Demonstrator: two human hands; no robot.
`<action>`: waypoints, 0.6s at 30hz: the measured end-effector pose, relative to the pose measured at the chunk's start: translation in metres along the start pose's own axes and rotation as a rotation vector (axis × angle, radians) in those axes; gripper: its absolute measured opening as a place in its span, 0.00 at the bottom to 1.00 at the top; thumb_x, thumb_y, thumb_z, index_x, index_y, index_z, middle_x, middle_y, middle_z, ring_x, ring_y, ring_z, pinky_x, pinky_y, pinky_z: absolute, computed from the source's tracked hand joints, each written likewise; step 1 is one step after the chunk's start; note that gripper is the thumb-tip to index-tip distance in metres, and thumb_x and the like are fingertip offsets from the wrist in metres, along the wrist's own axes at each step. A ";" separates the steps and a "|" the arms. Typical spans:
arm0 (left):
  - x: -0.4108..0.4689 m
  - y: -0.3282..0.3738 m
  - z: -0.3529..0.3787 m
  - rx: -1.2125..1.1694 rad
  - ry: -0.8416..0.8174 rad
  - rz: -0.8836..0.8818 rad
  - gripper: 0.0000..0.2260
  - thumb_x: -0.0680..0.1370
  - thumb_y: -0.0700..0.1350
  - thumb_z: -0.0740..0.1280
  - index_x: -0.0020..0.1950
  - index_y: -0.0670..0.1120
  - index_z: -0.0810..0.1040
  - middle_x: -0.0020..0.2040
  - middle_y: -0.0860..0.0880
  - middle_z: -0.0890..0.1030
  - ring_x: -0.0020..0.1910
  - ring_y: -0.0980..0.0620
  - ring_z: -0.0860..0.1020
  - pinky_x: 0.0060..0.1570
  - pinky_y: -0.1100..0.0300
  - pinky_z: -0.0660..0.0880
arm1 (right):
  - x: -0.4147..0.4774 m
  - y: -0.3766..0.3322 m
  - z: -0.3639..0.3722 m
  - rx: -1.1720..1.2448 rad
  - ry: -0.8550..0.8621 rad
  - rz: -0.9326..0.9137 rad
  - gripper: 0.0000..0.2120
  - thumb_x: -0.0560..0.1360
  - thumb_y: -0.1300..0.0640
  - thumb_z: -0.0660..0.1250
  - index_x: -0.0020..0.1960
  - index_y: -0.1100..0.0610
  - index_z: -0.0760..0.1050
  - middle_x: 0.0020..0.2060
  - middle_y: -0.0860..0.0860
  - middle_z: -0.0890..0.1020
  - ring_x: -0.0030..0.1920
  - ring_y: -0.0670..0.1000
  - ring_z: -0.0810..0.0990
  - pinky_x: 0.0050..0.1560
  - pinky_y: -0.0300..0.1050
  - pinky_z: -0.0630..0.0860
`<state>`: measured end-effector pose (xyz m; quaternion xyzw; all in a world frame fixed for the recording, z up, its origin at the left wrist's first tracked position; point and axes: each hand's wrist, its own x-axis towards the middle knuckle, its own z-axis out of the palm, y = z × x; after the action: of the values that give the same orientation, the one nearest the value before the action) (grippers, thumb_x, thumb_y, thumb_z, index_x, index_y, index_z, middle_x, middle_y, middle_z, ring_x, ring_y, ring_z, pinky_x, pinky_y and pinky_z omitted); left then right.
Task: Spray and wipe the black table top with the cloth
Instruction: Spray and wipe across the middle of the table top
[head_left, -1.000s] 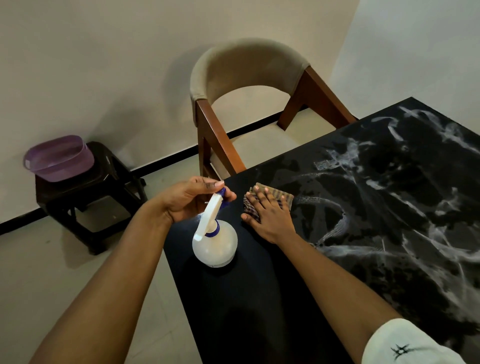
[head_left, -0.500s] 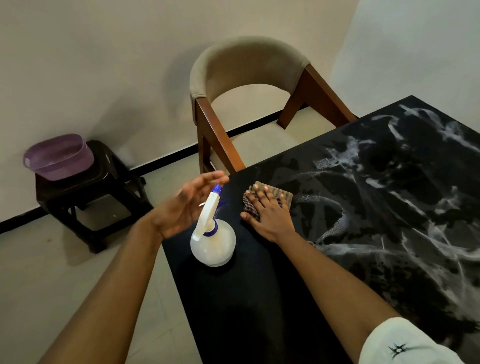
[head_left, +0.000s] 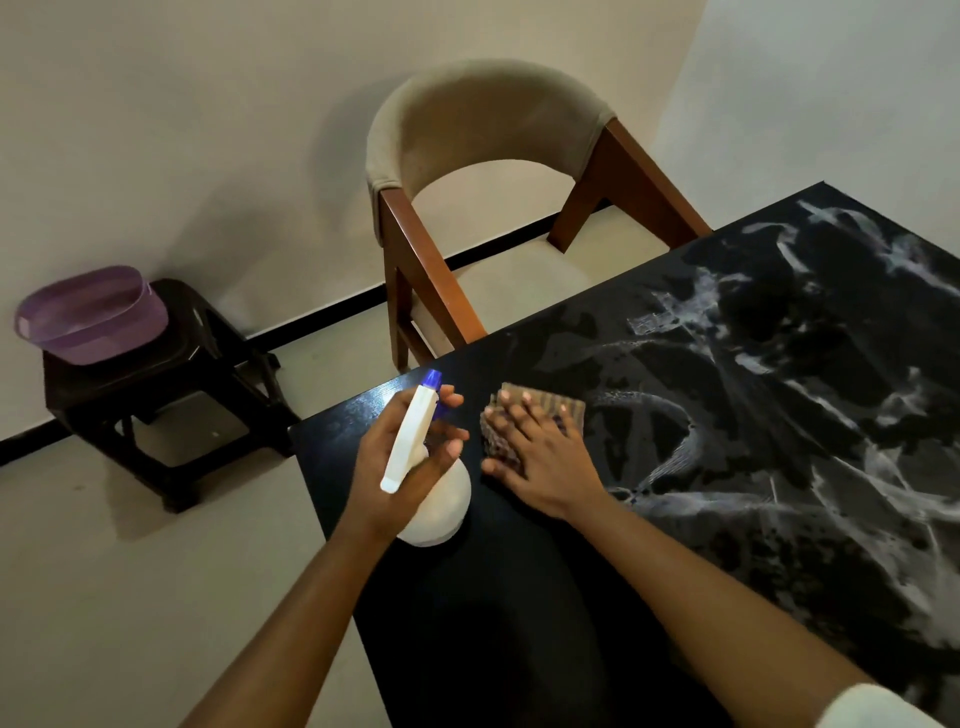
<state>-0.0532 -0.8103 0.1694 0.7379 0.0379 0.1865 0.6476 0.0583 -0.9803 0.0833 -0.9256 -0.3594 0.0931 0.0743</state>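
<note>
The black table top (head_left: 519, 623) has white smeared streaks across its right part, while its near left part is dark. A white spray bottle (head_left: 441, 512) with a blue nozzle stands near the table's left edge. My left hand (head_left: 376, 475) wraps around its neck, under the white trigger head. Just right of the bottle lies a folded checked cloth (head_left: 563, 408). My right hand (head_left: 540, 457) rests flat on it, fingers spread, pressing it onto the table.
A wooden chair (head_left: 488, 104) with a beige padded back stands at the table's far edge. On the floor to the left, a dark stool (head_left: 171, 364) carries a purple basin (head_left: 88, 312). The table's left edge runs close to the bottle.
My left hand, open beside the bottle half a second ago, has closed around its neck. The right hand and cloth have stayed in place.
</note>
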 end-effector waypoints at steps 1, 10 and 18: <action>0.002 -0.002 0.004 -0.015 0.043 -0.001 0.20 0.71 0.46 0.71 0.61 0.55 0.73 0.56 0.60 0.80 0.49 0.50 0.82 0.48 0.60 0.80 | 0.018 0.004 -0.003 0.008 0.009 0.036 0.35 0.75 0.29 0.41 0.78 0.43 0.45 0.78 0.47 0.47 0.78 0.51 0.45 0.73 0.59 0.40; 0.007 -0.017 0.022 0.063 0.229 0.032 0.19 0.71 0.51 0.67 0.61 0.56 0.70 0.53 0.65 0.79 0.40 0.48 0.82 0.45 0.57 0.82 | 0.123 0.035 -0.025 0.040 0.036 0.208 0.34 0.77 0.31 0.46 0.78 0.46 0.50 0.78 0.49 0.50 0.78 0.53 0.46 0.74 0.63 0.43; 0.010 -0.013 0.033 0.171 0.330 0.138 0.20 0.72 0.47 0.70 0.60 0.59 0.69 0.54 0.56 0.78 0.40 0.58 0.80 0.45 0.71 0.76 | -0.002 0.009 0.006 -0.010 0.047 0.027 0.35 0.75 0.30 0.43 0.78 0.43 0.47 0.78 0.47 0.49 0.78 0.51 0.45 0.74 0.62 0.43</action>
<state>-0.0309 -0.8368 0.1559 0.7506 0.1085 0.3449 0.5531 0.0613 -0.9879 0.0761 -0.9326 -0.3455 0.0707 0.0769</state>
